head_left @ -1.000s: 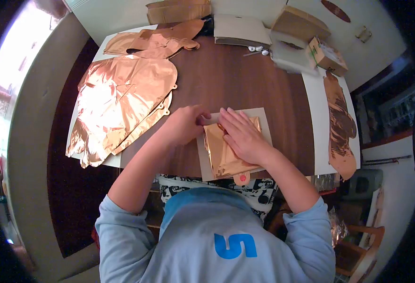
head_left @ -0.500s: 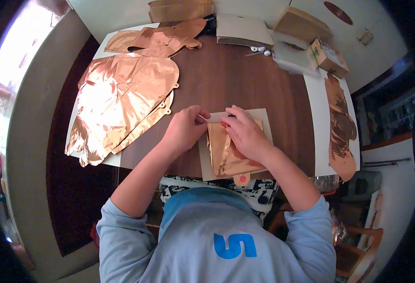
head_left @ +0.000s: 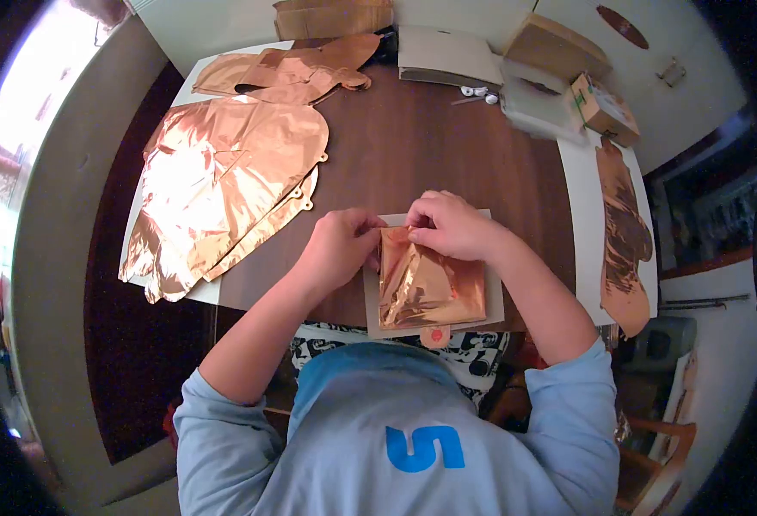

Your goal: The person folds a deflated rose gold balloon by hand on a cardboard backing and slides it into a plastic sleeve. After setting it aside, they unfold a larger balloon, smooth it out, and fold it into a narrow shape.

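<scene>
Lying at the near edge of the brown table (head_left: 439, 159), directly in front of the person, the folded foil packet (head_left: 439, 288) is copper-coloured, shiny & creased, w/ a pale card (head_left: 495, 292) under it showing as a border on both sides. A small pale tab w/ a red mark (head_left: 435, 336) sticks out below the packet's near edge. R hand (head_left: 454, 225) is at the far edge, thumb & fingers closed on the foil there; L hand (head_left: 342, 248) is at the far L corner, fingers curled against it, can't tell if they grip. Hands are close tog., just a small gap btwn.

Further out, L side: a big copper foil sheet (head_left: 241, 150) w/ small holed tabs on its R edge, lying partly over another pc; more copper foil pcs (head_left: 310, 73) beyond. R side: a long dark-streaked foil strip (head_left: 624, 228) on a white sheet (head_left: 587, 249).

Far side, L to R: brown cardboard (head_left: 334, 17), grey folder-like item (head_left: 449, 57), small white objs (head_left: 479, 92), clear plastic (head_left: 538, 107), small carton (head_left: 605, 109) w/ a green band.
</scene>
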`<state>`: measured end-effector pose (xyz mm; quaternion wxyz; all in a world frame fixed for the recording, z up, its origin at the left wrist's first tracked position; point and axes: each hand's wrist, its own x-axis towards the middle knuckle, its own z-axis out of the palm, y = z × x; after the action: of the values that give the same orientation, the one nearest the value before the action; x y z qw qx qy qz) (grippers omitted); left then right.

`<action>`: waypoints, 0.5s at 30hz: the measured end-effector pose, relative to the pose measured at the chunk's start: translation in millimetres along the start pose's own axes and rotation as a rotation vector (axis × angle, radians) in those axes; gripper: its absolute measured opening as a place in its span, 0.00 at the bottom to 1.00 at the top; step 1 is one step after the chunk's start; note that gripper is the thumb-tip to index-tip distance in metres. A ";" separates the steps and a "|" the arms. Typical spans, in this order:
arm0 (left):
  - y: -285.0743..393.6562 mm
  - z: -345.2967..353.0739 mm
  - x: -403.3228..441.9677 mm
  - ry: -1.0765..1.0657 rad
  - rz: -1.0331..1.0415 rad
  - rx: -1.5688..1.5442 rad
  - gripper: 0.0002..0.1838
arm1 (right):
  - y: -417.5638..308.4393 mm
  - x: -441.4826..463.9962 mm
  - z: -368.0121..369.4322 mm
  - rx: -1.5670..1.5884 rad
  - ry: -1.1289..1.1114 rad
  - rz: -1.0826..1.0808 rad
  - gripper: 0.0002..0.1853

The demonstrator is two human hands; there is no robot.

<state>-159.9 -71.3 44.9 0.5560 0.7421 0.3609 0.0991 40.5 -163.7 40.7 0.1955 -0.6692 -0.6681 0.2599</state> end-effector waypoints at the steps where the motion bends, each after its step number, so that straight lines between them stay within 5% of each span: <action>1: 1.1 -1.0 0.2 -0.020 -0.015 -0.021 0.11 | -4.7 1.5 -5.5 0.071 -0.056 0.062 0.08; 3: 4.9 -2.9 -1.5 -0.044 -0.048 -0.057 0.11 | -16.2 3.8 -17.0 0.214 -0.169 0.186 0.09; 11: 3.4 -6.9 -5.2 -0.131 -0.293 -0.405 0.18 | -9.8 7.6 -11.0 0.177 -0.171 0.119 0.09; 15: -4.8 1.4 -4.2 -0.055 -0.084 -0.088 0.26 | -3.9 5.2 0.9 0.124 -0.065 0.005 0.10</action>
<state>-164.2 -74.5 41.2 0.6017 0.7036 0.3713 0.0710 36.7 -158.5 41.9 0.2142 -0.6486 -0.6552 0.3228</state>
